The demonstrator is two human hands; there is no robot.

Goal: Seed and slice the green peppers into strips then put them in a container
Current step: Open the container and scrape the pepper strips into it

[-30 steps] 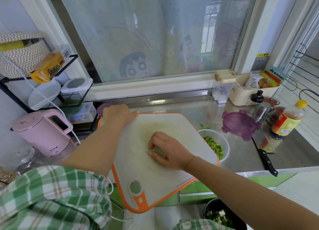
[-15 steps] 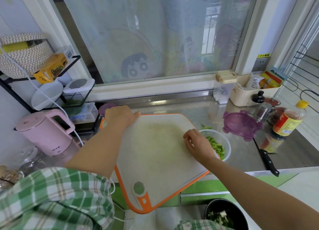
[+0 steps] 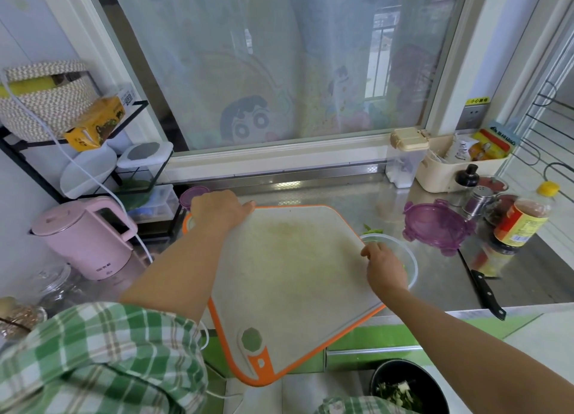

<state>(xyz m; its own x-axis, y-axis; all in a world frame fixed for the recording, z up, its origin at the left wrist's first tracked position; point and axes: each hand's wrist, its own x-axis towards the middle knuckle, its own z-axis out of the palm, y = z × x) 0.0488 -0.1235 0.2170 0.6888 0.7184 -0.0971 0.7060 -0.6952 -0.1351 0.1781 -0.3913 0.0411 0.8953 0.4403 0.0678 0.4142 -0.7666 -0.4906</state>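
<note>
The white cutting board [image 3: 289, 277] with an orange rim lies at an angle on the steel counter, its near corner past the counter's front. Its top is bare apart from faint green stains. My left hand [image 3: 217, 211] grips the board's far left corner, thumb on top. A clear round container [image 3: 411, 269] sits against the board's right edge. My right hand [image 3: 385, 267] hangs over it, fingers pointing down and hiding most of the pepper strips inside. A few green pepper pieces [image 3: 371, 227] lie on the counter just behind the container.
A purple lid [image 3: 435, 227] lies right of the container and a black-handled knife [image 3: 484, 289] by the counter's front edge. A sauce bottle [image 3: 521, 224] and jars stand far right, a pink kettle [image 3: 84, 236] left. A black bowl of scraps [image 3: 407, 388] sits below the counter.
My right hand slid from the middle of the board rightward, off its edge and over the container. The pepper pieces it covered are gone from the board. My left hand kept its grip.
</note>
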